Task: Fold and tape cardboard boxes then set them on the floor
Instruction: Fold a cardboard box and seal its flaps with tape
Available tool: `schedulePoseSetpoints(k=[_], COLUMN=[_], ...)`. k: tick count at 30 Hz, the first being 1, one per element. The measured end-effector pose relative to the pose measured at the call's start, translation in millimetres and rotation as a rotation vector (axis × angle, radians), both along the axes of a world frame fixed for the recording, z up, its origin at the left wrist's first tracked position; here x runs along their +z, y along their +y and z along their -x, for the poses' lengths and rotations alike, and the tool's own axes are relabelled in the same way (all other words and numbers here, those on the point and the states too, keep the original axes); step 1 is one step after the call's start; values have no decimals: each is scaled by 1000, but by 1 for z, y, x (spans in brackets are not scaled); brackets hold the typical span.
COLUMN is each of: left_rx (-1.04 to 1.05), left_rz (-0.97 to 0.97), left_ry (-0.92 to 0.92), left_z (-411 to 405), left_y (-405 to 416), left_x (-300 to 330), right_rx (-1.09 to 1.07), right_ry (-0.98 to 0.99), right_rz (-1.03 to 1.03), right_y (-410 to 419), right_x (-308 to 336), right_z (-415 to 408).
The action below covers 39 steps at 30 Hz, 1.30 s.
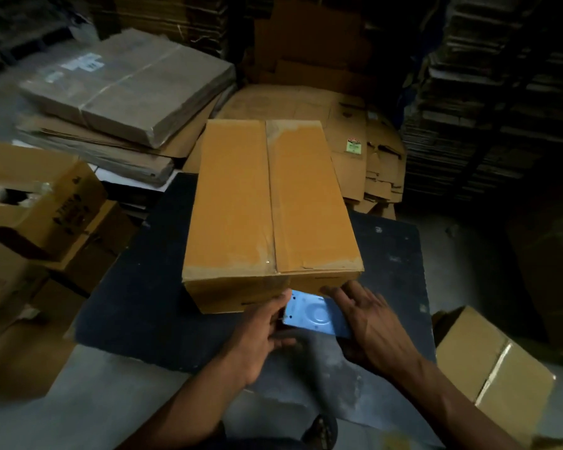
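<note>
A closed cardboard box (267, 209) lies lengthwise on a dark mat (137, 287), with a strip of tape running along its centre seam and over the near edge. A blue tape dispenser (316, 315) sits against the box's near face. My left hand (260, 336) grips the dispenser from its left side, fingers curled around it. My right hand (368, 323) is flat with straight fingers, the fingertips touching the box's near lower edge just right of the dispenser.
A taped box (491, 371) stands on the floor at the lower right. Open and stacked boxes (43, 203) crowd the left. A wrapped bundle of flat cardboard (130, 86) and loose flattened sheets (364, 151) lie behind. Tall cardboard stacks (501, 92) rise at the right.
</note>
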<state>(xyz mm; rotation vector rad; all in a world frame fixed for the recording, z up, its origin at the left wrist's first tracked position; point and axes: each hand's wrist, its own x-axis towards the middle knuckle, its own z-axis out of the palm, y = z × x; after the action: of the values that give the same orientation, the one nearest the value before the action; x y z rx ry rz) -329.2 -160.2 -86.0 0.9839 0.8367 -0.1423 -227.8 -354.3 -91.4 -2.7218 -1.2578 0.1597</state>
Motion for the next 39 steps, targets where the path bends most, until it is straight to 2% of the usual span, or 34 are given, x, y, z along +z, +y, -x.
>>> schedulePoseSetpoints(k=[4,7,9,11,14,16,20,24,30,39], left_rx=[176,289,333,361,347,355,457,412,494,504], left_rz=[85,179,171,72,-245,-308,-318,-293,-291,-355], left_ry=[-25,-59,-72,-59,18,35,110,125,141,166], left_z=[12,23,30,35,35,33,44,47,32,29], left_y=[49,82,101,119,139,148,177,181,179,186], left_x=[12,17,21,25,27,22,-1,-11,-31,-58], right_rx=[148,245,296,352,443,490,478,468,451,441], right_ry=[94,161,178,171,92,87,123,145,88,79], right_rz=[-17,-105,-149,-151,-14,64,122,226,287,351], right_y=[65,111,138,158,175,178,155,130,154,183], right_x=[35,50,59,67,75,76,86,85,72,77], right_z=[-6,-7,-4,-1,-5,-12,-41,-52,-48,-41])
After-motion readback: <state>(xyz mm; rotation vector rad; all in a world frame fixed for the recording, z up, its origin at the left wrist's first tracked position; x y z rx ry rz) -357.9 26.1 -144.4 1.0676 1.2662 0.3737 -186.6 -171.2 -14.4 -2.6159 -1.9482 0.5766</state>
